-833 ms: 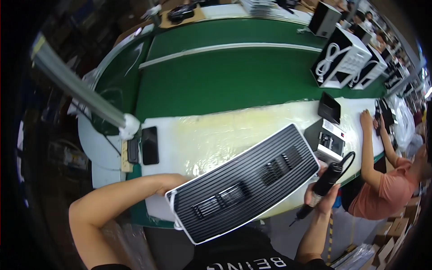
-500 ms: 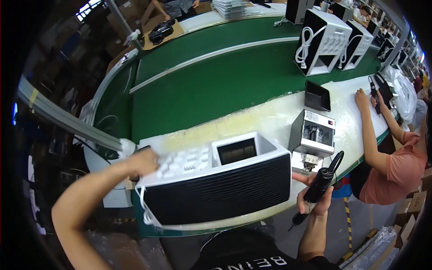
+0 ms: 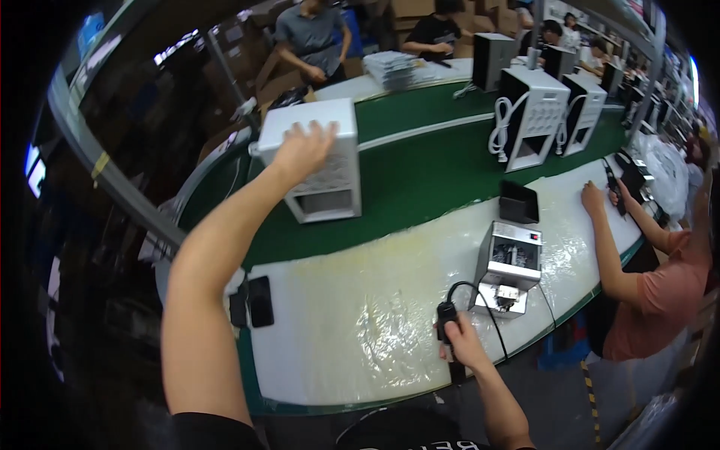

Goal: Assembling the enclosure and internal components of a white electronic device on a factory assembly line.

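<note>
My left hand [image 3: 306, 150] lies on the top of a white box-shaped appliance [image 3: 341, 169], its fingers spread over the surface. The appliance stands upright on the green conveyor belt [image 3: 420, 191], with a dark rectangular opening low on the side I see. Closed around a black electric screwdriver [image 3: 447, 315] is my right hand [image 3: 466, 343], above the front part of the white worktop. A black cable loops from the screwdriver's upper end. Its lower end is partly hidden by the hand.
A metal screw dispenser [image 3: 511, 259] and a black bin [image 3: 519, 202] stand right of centre. A dark phone [image 3: 261, 301] lies at the left. Similar appliances [image 3: 534, 120] with bundled cords stand on the belt. A co-worker in a pink shirt [image 3: 649, 315] works at the right.
The appliance has gone from lying on the worktop to standing on the belt, farther away, with my left hand on it. My right hand has shifted left with the screwdriver.
</note>
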Demonstrator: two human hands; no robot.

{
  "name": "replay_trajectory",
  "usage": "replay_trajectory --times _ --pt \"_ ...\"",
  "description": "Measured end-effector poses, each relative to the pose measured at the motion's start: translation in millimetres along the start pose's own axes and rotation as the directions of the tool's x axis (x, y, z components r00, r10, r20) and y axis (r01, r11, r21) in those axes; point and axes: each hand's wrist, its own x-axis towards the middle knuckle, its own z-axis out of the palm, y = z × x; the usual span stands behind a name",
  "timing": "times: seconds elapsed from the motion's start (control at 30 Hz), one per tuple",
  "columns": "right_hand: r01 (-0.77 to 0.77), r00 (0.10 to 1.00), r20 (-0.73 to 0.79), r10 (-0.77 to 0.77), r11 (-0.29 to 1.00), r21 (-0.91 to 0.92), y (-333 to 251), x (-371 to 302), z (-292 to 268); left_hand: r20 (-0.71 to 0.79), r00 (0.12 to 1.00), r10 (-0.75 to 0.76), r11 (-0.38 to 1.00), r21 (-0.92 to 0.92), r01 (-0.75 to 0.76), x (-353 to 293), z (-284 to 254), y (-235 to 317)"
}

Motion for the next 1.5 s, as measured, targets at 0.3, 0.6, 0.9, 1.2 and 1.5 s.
replay_trajectory --times 0.3,0.6,0.9,1.2,1.5 --pt "0.145 0.964 -0.065 -0.258 0.716 -0.683 -19.8 42.1 20.3 0.311 0.865 -0.395 0.667 -0.55 0.502 -38.4 39.4 -12.0" --pt "0.291 0.735 0.068 -0.675 0.223 -0.931 4.1 100.9 36.9 0.268 0.946 -0.182 0.572 -0.754 0.323 -140.5 -59.6 108.7" --pt "0.528 0.481 0.26 -0.837 0.04 -0.848 -24.5 35.6 33.3 0.526 0.702 -0.48 0.299 -0.654 0.695 -384.7 -187.4 238.9" --pt "0.125 0.988 0.155 0.006 0.562 -0.818 121.8 -173.3 -13.3 0.727 0.555 -0.404 -0.117 -0.643 0.757 -448.7 -271.3 356.4" --pt "-0.419 0.879 -0.112 0.463 0.64 -0.644 166.4 -257.6 -45.7 0.942 0.273 0.196 -0.768 -0.026 0.64 -534.8 -302.6 450.3"
